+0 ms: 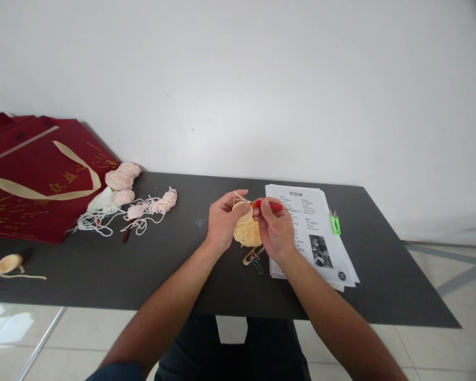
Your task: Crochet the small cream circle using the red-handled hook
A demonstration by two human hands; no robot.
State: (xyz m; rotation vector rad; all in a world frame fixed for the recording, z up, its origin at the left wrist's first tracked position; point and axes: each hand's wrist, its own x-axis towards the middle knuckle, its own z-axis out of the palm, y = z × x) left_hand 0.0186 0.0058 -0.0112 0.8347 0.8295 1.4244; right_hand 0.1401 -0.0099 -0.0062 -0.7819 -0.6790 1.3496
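Note:
My left hand point(225, 219) pinches a small pale-yellow crochet piece point(244, 210), with a strand of yarn running over its raised index finger. In my right hand point(276, 227) is a red-handled crochet hook point(275, 206), its tip at the edge of the piece. Both hands are close together above the table. Just below them lies a yellow yarn ball point(248, 234), partly covered by the hands. Nearer to me, a few small stitch markers point(256, 260) rest on the dark tabletop.
Printed pattern sheets point(321, 222) lie under and beyond my right hand, with green thread snips point(335, 222) on their right edge. At left are a red gift bag point(35, 180), pink yarn point(122, 176), white yarn point(99, 209) and a cream crocheted piece point(10, 263). A wall stands behind the table.

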